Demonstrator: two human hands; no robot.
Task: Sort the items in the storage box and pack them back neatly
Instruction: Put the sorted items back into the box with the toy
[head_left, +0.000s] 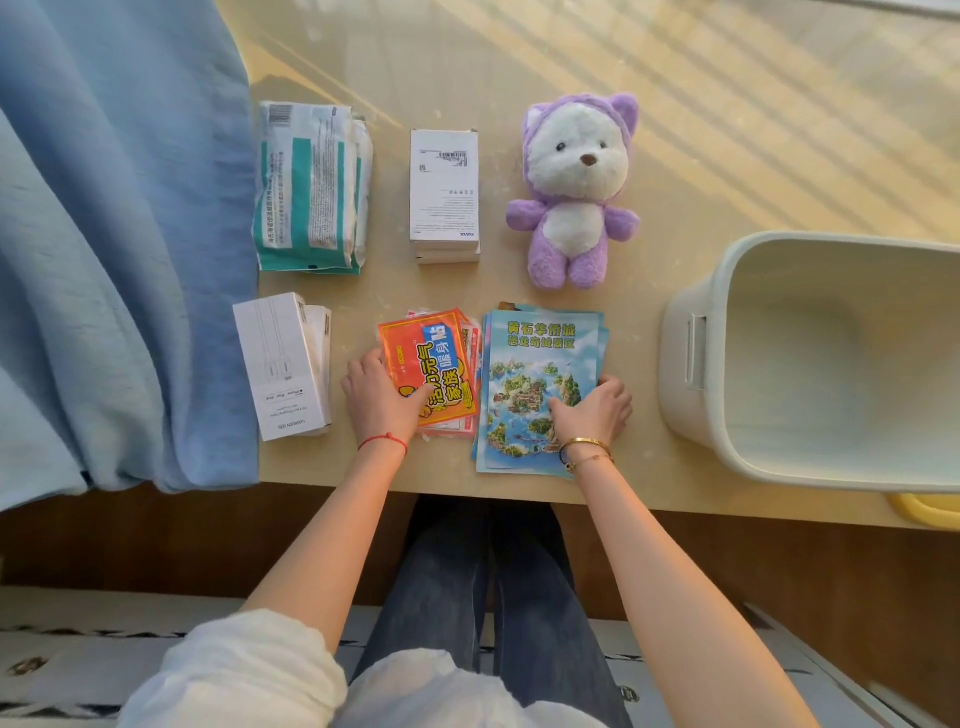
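Sunlit desk (675, 130), pale wood, striped w/ light; blue curtain (104, 260) hangs along its left edge; person stands at near edge, both forearms stretched fwd.

Items laid out in rows, sorted by kind:
- far row: teal-white soft packs (311, 187), stacked; white box (444, 192), on another of same size; purple plush (576, 192), lying face up.
- near row: two white cable boxes (283, 364); orange sachets (431, 369), loose pile; blue leaflets (540, 384), fanned stack, touching the sachets' right edge.
- storage box (831, 364): cream plastic, at desk's right, tipped w/ mouth toward viewer; looks empty; nothing packed yet, by my reading.

Hands:
- left hand (379, 400): palm down on sachets' left edge, thumb laid over top pack; grip not closed, fingers flat, pressing.
- right hand (592, 410): on leaflets' lower right, fingers spread over cover, thumb at right edge; grip also apart, nothing clamped.
- both wrists low, elbows in; pose reads as squaring the two piles.

Handling, est.:
- leaflets: light, thin, glossy so prob. slippery; will fan out if lifted by one corner; pinch whole stack at long edge, thumb on top.
- sachets: light, soft, slick film; gather from both sides.
- boxes: stiff, easy by sides.
- plush: soft, light; take by body.
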